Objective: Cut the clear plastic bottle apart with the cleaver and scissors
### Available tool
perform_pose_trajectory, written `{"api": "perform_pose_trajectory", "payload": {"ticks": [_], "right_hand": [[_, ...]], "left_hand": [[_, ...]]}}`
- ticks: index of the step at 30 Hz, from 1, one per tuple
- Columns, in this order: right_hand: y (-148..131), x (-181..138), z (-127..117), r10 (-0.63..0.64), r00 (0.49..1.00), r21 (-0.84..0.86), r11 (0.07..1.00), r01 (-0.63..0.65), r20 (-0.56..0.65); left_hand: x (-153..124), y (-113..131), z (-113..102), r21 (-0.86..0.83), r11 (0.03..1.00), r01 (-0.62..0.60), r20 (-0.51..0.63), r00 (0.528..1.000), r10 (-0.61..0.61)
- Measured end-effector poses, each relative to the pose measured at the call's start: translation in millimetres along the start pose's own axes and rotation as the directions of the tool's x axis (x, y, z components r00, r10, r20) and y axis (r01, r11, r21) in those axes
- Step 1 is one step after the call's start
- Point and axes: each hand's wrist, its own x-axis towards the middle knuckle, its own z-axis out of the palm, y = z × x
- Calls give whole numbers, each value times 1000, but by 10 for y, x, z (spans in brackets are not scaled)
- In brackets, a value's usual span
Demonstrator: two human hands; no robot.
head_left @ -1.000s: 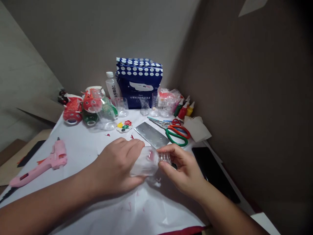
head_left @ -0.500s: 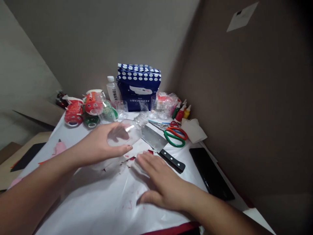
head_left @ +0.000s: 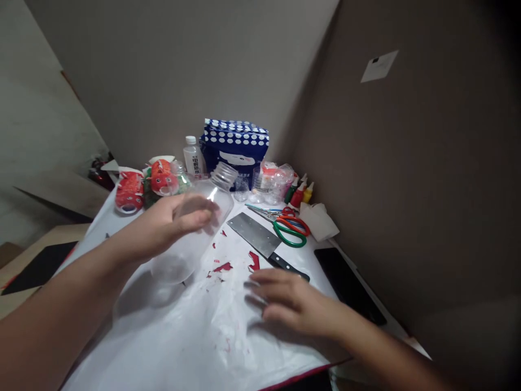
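Note:
A clear, capless plastic bottle (head_left: 217, 202) is in my left hand (head_left: 173, 225), which wraps round its middle; the bottle tilts with its threaded mouth up and to the right. My right hand (head_left: 295, 301) hovers low over the white-covered table, fingers apart and holding nothing. Just beyond its fingertips lies a red scrap (head_left: 254, 262), with another red scrap (head_left: 223, 267) a little to the left. A cleaver (head_left: 256, 233) lies behind my right hand, its black handle partly hidden by the fingers.
Scissors with green and orange handles (head_left: 291, 239) lie past the cleaver. A black phone (head_left: 345, 282) is at the right edge. Red fish-like bottle crafts (head_left: 129, 193), a blue bag (head_left: 232, 146), a white-capped bottle (head_left: 192, 157) and paint bottles (head_left: 299, 194) stand at the back.
My left hand has raised the bottle slightly and shifted it left. My right hand has moved right, away from the bottle, uncovering red scraps. The view has shifted a little.

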Motion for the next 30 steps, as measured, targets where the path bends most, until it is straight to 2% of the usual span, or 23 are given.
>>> {"api": "perform_pose_trajectory", "payload": {"ticks": [1,2,3,4,7,10,12,15,19,22,24,26,27,28,30], "right_hand": [[72,36,-101,74,990,-21,997,-77,-117],[164,83,-204,189,949,-94,971,-218,-252],[272,140,-300,297,907,-188,913,-361,-298],[390,201,-383,350,879,-223,875,-431,-324],[741,374,-515,447,834,-274,799,-535,-325],[978,493,-501,506,810,-309,752,-583,-297],[1044,532,-478,526,794,-317,730,-606,-305],[1023,521,-502,515,769,-289,723,-627,-378],[861,423,-614,443,726,-160,787,-596,-527],[642,374,-639,429,681,2,847,-532,-593],[422,371,-597,440,683,120,878,-464,-582],[155,383,-521,459,716,265,889,-374,-527],[19,393,-477,494,737,485,836,-257,-461],[-108,404,-431,517,758,644,746,-170,-398],[-309,428,-337,511,786,784,619,-54,-350]], "left_hand": [[-10,14,10,36,999,-2,10,1000,1],[-19,26,21,68,998,-7,14,1000,6],[-28,37,31,96,995,-15,7,1000,14],[-35,48,39,121,992,-20,-5,1000,21],[-58,78,44,175,984,-41,-52,997,51],[-84,94,28,202,978,-43,-90,994,62],[-100,89,16,225,974,-29,-143,988,62],[-118,73,6,263,965,1,-210,976,56],[-126,94,7,277,960,39,-219,975,23],[-113,124,34,256,965,50,-180,984,-3],[-104,132,83,214,976,49,-135,991,-21],[-105,132,167,164,985,45,-78,996,-33],[-111,133,222,149,988,38,-47,998,-31],[-122,138,283,138,990,29,-15,1000,-27],[-156,163,412,124,992,2,71,997,-11]]}}
